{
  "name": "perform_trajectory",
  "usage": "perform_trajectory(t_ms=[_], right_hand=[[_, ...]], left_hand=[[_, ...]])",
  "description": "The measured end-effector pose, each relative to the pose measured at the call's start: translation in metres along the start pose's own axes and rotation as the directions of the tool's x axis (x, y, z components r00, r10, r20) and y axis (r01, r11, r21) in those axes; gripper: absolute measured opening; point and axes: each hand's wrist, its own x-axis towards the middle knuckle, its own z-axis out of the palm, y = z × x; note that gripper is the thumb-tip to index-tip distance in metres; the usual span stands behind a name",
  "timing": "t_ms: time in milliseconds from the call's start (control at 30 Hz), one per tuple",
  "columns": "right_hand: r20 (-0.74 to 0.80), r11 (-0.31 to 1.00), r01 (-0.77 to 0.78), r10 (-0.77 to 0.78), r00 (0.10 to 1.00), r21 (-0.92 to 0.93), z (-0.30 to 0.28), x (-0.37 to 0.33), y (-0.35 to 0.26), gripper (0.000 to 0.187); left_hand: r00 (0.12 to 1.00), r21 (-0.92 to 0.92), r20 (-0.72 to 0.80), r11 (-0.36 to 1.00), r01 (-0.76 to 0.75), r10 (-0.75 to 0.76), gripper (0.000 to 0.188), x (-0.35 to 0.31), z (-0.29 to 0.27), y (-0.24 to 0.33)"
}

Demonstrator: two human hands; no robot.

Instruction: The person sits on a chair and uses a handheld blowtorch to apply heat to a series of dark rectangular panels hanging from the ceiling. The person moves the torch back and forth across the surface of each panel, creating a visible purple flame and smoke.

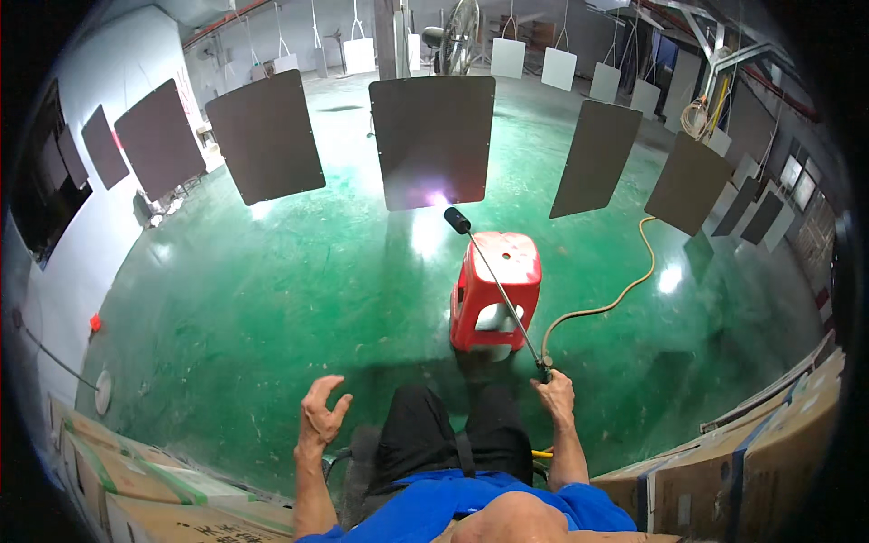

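My right hand is closed round the handle of a long gas torch, whose thin metal wand slants up and to the left over a red plastic stool. A pale violet flame glows from its black nozzle against the lower edge of a dark hanging panel straight ahead. Away from everything, my left hand is raised at the left with its fingers apart and nothing in it. From the torch handle a yellowish hose curves off to the right.
More dark panels hang in a curved row on both sides, with lighter panels farther back. Cardboard boxes stand at the lower left and lower right. A large fan is at the back.
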Motion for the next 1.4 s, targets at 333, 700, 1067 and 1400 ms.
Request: perform_trajectory(t_ms=[333,700,1067,1400], right_hand=[[-0.117,0.997,-0.047,0.054,0.992,0.062,-0.017,-0.004,0.014,0.039],[-0.160,0.965,0.167,-0.135,0.978,0.203,-0.020,0.023,-0.033,0.035],[-0.060,0.961,0.228,-0.222,0.973,0.158,-0.005,0.031,-0.059,0.036],[0.027,0.981,0.191,-0.193,0.981,0.040,-0.010,0.015,-0.028,0.037]], left_hand=[[0.683,-0.395,-0.256,0.570,-0.720,0.684,0.058,0.080,-0.078,0.209],[0.504,0.194,-0.096,0.513,-0.836,0.858,0.045,0.060,-0.103,0.331],[0.398,-0.420,-0.098,0.325,-0.847,0.912,0.046,0.047,-0.079,0.343],[0.486,-0.927,-0.074,0.119,-0.355,0.871,0.048,0.055,-0.057,0.342]])
